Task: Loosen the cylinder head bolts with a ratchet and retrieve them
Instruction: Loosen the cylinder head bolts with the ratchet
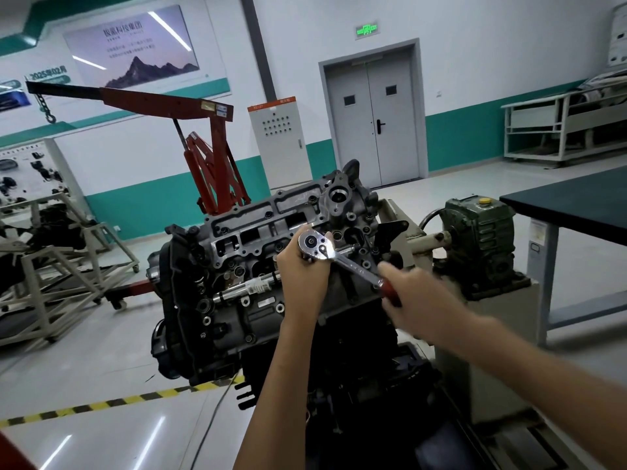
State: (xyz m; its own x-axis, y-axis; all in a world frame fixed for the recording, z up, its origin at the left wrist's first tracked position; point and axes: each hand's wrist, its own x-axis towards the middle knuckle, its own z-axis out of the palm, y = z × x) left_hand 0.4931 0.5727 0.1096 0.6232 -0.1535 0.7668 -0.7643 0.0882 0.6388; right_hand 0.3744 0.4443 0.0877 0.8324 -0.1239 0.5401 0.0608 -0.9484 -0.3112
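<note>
The cylinder head (pixel 271 228) sits near the middle of the view, tilted up on its stand, its machined face turned toward the person. The ratchet (pixel 353 262) stands on that face toward its 3 o'clock end: the round chrome head points to 10 o'clock and the red grip runs off to 4 o'clock. The left hand (pixel 302 269) is clenched just beneath the ratchet's head, its fingers curled round it; the bolt under it is hidden. The right hand (pixel 412 295), blurred, wraps the red grip.

A chrome bar (pixel 247 285) lies across the engine at 8 o'clock of the left hand. A red engine hoist (pixel 217 164) stands at 10 o'clock of the head, a grey cabinet (pixel 276 140) at 12, a green gearbox (pixel 481 239) at 3. A dark surface (pixel 576 205) lies beyond the gearbox. Yellow-and-black tape (pixel 112 403) crosses the floor at 7 o'clock.
</note>
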